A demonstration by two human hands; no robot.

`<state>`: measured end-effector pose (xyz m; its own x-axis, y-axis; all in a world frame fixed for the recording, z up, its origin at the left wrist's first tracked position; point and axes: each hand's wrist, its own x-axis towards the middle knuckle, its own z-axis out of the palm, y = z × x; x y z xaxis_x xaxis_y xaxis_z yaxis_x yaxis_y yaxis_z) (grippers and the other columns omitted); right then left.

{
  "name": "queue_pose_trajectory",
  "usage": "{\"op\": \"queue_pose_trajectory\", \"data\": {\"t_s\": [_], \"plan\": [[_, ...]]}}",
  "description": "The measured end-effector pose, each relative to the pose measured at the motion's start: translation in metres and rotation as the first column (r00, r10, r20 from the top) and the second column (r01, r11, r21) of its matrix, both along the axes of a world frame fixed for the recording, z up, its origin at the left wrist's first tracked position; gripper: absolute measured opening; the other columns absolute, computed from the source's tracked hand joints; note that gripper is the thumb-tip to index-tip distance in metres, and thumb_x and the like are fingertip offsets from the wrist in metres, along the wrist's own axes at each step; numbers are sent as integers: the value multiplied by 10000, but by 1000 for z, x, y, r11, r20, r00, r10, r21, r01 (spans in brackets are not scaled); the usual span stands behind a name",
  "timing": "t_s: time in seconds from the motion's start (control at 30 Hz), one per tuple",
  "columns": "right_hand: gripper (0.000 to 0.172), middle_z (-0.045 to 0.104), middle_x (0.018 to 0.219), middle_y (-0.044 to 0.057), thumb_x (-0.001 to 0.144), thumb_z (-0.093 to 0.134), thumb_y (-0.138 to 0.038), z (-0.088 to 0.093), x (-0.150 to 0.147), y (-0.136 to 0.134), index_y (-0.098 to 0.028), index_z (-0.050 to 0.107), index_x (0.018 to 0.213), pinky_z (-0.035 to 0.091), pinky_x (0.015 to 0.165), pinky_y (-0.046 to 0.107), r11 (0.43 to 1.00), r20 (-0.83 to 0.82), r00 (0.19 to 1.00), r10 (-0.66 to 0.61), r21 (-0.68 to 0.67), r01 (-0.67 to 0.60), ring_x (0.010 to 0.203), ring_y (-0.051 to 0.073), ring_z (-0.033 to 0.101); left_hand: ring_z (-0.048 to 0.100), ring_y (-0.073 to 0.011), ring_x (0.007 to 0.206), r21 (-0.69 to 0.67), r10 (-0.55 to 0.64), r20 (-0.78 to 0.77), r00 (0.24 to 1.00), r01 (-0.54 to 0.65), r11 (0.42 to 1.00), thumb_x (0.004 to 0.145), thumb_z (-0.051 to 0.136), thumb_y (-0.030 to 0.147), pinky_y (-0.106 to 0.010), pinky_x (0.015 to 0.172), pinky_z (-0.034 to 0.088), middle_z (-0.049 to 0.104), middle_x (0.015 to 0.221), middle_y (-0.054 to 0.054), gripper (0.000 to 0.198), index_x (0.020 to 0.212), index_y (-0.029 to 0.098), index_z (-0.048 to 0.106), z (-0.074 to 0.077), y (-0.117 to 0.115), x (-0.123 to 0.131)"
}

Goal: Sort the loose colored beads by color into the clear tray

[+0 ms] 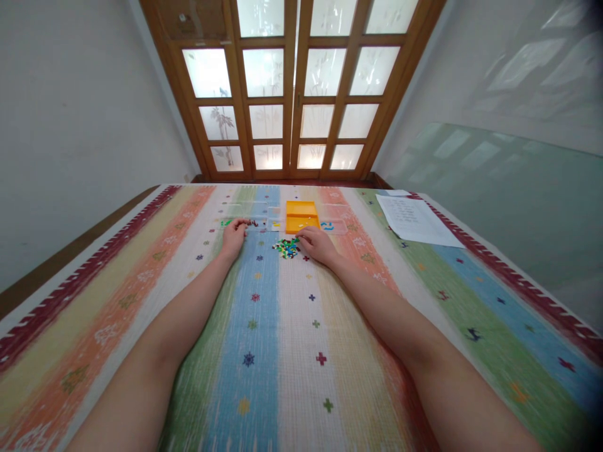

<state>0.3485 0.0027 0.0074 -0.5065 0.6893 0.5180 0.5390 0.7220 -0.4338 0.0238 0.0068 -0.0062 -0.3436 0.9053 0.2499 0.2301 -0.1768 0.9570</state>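
Observation:
A small heap of mixed green, blue, yellow, white and dark pieces (286, 248) lies on the striped cloth. At its right edge is my right hand (316, 243), fingers bent together and touching the heap; whatever they pinch is too small to name. My left hand (233, 237) reaches to the near edge of a clear plastic box, its fingertips drawn together beside some dark brown pieces (254, 223). Green pieces (225, 223) sit just left of that hand. Behind my right hand stands an open yellow box (302, 206), with a few small pale pieces in its near half.
Blue pieces (326, 226) lie in a clear box (340, 231) right of the yellow one. Printed paper sheets (414, 220) rest at the far right of the table. Beyond the patterned tablecloth (254, 389) are wooden glazed doors (289, 100).

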Motion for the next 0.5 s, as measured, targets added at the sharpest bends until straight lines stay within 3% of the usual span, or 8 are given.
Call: {"op": "queue_pose_trajectory", "data": {"t_s": [0.13, 0.5], "plan": [[188, 752, 1066, 82, 1006, 586, -198, -2, 0, 1, -211, 773, 1014, 507, 912, 352, 1000, -9, 1000, 5, 2, -5, 1008, 222, 670, 532, -117, 590, -52, 45, 107, 993, -39, 998, 804, 549, 228, -223, 553, 420, 676, 864, -24, 306, 1043, 175, 732, 2, 3, -11], [175, 751, 1063, 81, 1005, 601, -205, 1, 0, -2, -210, 775, 1016, 512, 899, 336, 1000, -14, 1000, 20, -11, -21, 990, 213, 673, 619, -86, 611, -73, 36, 371, 928, -10, 997, 793, 594, 206, -202, 566, 501, 769, 1101, -98, 399, 1169, 146, 717, -1, 11, -25]]}}
